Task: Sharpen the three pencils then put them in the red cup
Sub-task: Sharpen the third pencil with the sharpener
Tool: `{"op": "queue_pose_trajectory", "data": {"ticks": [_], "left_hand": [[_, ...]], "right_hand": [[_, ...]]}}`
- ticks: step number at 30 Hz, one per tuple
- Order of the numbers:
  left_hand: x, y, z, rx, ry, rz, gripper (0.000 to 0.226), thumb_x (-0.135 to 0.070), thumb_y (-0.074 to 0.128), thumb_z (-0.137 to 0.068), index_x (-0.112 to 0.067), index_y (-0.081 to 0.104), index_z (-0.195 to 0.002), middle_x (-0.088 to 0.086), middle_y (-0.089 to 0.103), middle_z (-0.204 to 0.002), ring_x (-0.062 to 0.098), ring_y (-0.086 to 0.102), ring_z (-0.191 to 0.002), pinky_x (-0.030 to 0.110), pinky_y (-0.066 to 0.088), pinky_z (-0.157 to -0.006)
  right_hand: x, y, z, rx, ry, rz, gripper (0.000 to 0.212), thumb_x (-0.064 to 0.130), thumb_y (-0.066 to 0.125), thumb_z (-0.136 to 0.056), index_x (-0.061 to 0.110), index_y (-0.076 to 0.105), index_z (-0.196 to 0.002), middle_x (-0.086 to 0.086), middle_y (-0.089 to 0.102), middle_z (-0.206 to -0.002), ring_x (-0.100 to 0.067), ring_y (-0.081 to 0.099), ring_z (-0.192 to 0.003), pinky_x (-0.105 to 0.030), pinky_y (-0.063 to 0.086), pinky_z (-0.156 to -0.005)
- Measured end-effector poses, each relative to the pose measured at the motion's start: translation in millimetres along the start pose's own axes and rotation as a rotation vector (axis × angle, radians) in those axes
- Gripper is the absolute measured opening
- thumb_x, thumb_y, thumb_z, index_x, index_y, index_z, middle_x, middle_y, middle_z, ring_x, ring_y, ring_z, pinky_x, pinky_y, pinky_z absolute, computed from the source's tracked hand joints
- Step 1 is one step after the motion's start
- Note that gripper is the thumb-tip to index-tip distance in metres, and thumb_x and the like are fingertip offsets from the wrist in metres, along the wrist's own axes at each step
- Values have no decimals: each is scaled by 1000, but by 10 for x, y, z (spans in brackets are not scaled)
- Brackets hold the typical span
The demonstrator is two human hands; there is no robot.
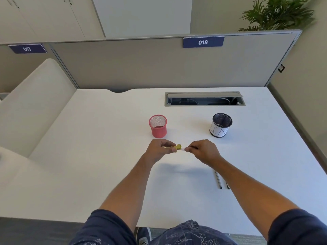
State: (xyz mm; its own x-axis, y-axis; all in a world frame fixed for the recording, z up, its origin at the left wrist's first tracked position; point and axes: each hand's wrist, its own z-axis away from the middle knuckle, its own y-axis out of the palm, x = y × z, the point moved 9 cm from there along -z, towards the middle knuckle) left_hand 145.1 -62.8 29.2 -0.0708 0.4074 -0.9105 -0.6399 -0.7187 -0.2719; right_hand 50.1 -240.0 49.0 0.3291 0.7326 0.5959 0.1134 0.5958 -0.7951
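White desk point(99, 156) carries everything. Red cup point(158, 126), mesh, sits far-centre, just beyond the hands; looks empty as far as the mesh shows. Black cup point(220, 125) with a paper label sits to its right, well apart.

Two spare pencils point(218, 179) lie side by side on the desk, near-right, partly under the right forearm; tips not readable.

Left hand point(159, 150): grip clamped on a yellow sharpener point(178, 147), fingers curled round it. Right hand point(204, 150): grip pinched together on the third pencil point(184, 149), only a short stretch showing between the hands. Pencil runs left-right, its left end going into the sharpener. Both hands held above the desk, near side of the red cup.

Judgement: first pencil being sharpened, two still to do, none in the cup.

To do the step well: keep pencil and sharpener axes in line, hold sharpener steady, rotate pencil with light inward pressure. Side load likely snaps the lead. Regrip close to the sharpener for control.
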Motion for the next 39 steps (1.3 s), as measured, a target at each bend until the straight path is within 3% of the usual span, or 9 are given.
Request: {"op": "queue_pose_trajectory", "data": {"ticks": [3, 8, 15, 18, 22, 26, 30, 34, 39], "left_hand": [[-38, -32, 14, -6, 16, -38, 27, -4, 89, -72, -9, 82, -97, 5, 78, -88, 14, 69, -82, 32, 56, -87], [-79, 50, 37, 23, 53, -93, 29, -4, 91, -69, -13, 82, -94, -1, 76, -85, 12, 67, -78, 29, 56, -82], [0, 58, 72, 1, 30, -48, 20, -13, 87, -78, -11, 82, -97, -2, 77, -83, 2, 66, -75, 21, 54, -78], [-5, 77, 113, -10, 19, 4, 15, -13, 78, -88, -1, 80, -97, -1, 72, -73, -3, 59, -59, 11, 43, -57], [97, 60, 107, -30, -55, 31, 20, -28, 75, -91, -9, 82, -92, 5, 75, -77, 6, 59, -60, 21, 41, -60], [126, 74, 105, -6, -85, 57, 16, -22, 80, -87, -9, 82, -95, 9, 76, -81, 5, 60, -61, 19, 41, -60], [75, 69, 118, 7, -27, 72, 19, -6, 86, -79, -2, 81, -97, 8, 76, -81, 9, 65, -67, 20, 51, -69], [79, 27, 117, -18, -18, 52, 28, 0, 91, -68, -11, 82, -92, 12, 80, -90, 19, 73, -80, 34, 58, -88], [32, 89, 130, -17, 21, -43, 31, 0, 92, -65, -13, 82, -91, 6, 80, -88, 11, 71, -77, 26, 59, -81]], "right_hand": [[-85, 168, -21, 258, 144, -309, 30, 43, 71, -90, 19, 80, -76, 0, 53, -56, -16, 39, -51, -26, 30, -50], [-169, 334, 134, 547, 298, -456, 35, 42, 63, -97, 11, 77, -90, -1, 44, -59, -13, 27, -48, -23, 18, -47], [-87, 123, 69, 223, 22, -296, 12, 27, 84, -80, 23, 75, -86, 6, 70, -73, -1, 51, -56, -27, 43, -58], [-63, 10, 80, -5, -41, -108, 6, 39, 80, -82, 34, 77, -85, 12, 67, -84, -3, 57, -72, -30, 46, -67], [96, -56, 166, -153, -249, 49, 8, 37, 74, -90, 31, 75, -94, 15, 67, -87, -2, 55, -78, -25, 45, -68], [142, -70, 187, -207, -305, 162, 9, 37, 72, -91, 28, 76, -90, 12, 70, -82, -12, 61, -74, -28, 43, -60], [59, -15, 127, -48, -143, 118, 15, 42, 67, -94, 32, 78, -92, 12, 71, -78, -13, 60, -75, -30, 44, -66], [-30, 126, 77, 213, 63, -146, 22, 39, 69, -93, 24, 81, -82, 9, 59, -59, -10, 49, -56, -27, 38, -57], [-162, 331, 214, 559, 267, -461, 32, 36, 60, -99, 11, 80, -91, 0, 45, -58, -14, 25, -49, -23, 19, -48]]}}
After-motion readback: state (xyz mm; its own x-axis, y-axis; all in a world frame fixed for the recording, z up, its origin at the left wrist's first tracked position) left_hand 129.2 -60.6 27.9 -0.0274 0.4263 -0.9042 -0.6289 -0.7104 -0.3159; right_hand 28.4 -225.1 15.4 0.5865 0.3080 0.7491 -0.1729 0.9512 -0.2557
